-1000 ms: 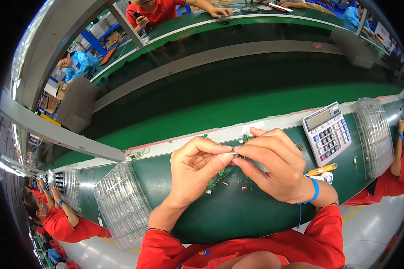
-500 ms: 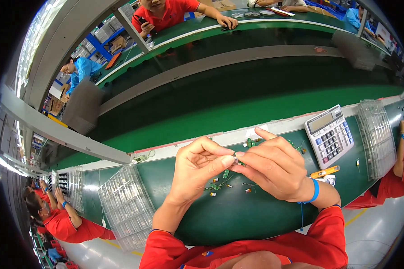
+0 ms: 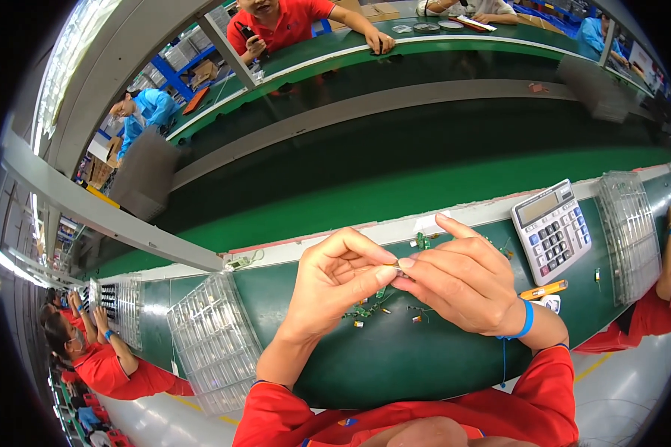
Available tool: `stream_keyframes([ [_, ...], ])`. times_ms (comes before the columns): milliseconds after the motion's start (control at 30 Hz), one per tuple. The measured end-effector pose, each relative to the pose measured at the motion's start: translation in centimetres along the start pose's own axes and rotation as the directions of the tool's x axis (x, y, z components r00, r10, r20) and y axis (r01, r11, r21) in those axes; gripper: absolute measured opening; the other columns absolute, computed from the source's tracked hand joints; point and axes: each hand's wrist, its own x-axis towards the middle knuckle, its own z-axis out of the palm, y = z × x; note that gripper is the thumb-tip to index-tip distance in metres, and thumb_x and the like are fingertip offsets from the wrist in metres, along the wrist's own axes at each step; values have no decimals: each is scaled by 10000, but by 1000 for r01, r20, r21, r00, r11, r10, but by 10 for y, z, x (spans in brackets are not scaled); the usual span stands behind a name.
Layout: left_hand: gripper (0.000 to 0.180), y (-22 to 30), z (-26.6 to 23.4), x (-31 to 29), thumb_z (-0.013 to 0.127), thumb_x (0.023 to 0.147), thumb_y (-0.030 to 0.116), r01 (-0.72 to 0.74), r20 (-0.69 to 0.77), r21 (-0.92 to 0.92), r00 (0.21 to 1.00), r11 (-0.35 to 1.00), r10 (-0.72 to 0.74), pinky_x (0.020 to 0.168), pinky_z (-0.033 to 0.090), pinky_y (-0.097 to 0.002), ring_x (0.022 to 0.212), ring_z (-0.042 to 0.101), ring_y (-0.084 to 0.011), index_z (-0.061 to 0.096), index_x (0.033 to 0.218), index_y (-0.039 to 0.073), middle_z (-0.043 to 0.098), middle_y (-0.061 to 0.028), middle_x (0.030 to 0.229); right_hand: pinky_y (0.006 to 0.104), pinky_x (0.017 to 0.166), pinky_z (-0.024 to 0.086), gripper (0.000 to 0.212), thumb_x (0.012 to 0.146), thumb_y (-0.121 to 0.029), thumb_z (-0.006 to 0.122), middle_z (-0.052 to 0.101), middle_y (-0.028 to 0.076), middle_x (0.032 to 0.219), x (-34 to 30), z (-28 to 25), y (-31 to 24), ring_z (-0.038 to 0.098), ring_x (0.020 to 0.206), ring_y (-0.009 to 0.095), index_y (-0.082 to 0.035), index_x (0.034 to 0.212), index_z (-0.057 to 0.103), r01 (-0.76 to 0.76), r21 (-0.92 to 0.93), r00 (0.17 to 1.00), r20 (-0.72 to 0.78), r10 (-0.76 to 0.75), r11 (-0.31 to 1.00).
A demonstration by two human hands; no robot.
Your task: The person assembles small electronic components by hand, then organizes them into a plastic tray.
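Observation:
My left hand [image 3: 337, 287] and my right hand [image 3: 466, 287] meet above the green bench, thumbs and fingertips pinched together. Between them is a small electronic part [image 3: 397, 265], pale with a yellowish edge, mostly covered by the fingers. A blue wrist strap [image 3: 528, 319] with a hanging cord circles my right wrist. Below the hands lie several small green circuit boards [image 3: 365, 309] with thin wires and tiny parts. Another small green board [image 3: 423, 241] shows just beyond my right fingers.
A grey calculator [image 3: 550, 237] sits to the right, with an orange-handled cutter [image 3: 544, 290] nearer me. Clear plastic trays stand left [image 3: 215, 344] and right [image 3: 628, 235]. Past the bench's white edge strip [image 3: 328, 238] runs a green conveyor [image 3: 313, 201]; other people work beyond and on both sides.
The pinched part appears turned slightly between the fingertips, showing a yellowish edge. Both hands stay together in nearly the same place; the whole view has shifted slightly.

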Motion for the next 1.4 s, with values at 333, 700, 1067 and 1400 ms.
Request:
stream_keyframes([
  [333, 82, 1, -4, 0, 672, 882, 19, -213, 215, 232, 963, 949, 163, 766, 532, -271, 863, 620, -148, 649, 948, -22, 638, -94, 949, 482, 947, 516, 316, 703, -81, 815, 676, 43, 888, 4, -6, -4, 616, 739, 170, -32, 996, 707, 27, 8, 1000, 12, -27, 1000],
  [700, 98, 1, -9, 4, 636, 896, 17, -102, 266, 247, 963, 963, 34, 663, 521, -269, 811, 605, -161, 655, 953, -60, 621, -123, 925, 506, 978, 496, 328, 684, -75, 834, 672, 44, 903, 5, -8, -3, 615, 775, 186, -39, 981, 699, -19, 38, 998, 68, 16, 999],
  [1067, 111, -11, -8, 12, 604, 938, 61, -199, 212, 262, 966, 944, 145, 641, 479, -245, 755, 575, -116, 634, 952, -45, 575, -79, 907, 458, 921, 523, 347, 669, -101, 846, 689, 82, 847, 7, -1, 4, 658, 787, 236, -20, 969, 693, -244, 211, 968, 108, 226, 946],
  [1400, 112, -8, -5, 8, 631, 911, 63, -65, 198, 221, 980, 973, 20, 693, 507, -274, 781, 599, -151, 643, 913, -49, 601, -101, 903, 440, 905, 531, 264, 694, -42, 809, 687, 79, 817, 4, -4, 3, 662, 769, 228, -25, 930, 692, -256, 244, 965, 112, 236, 935],
])
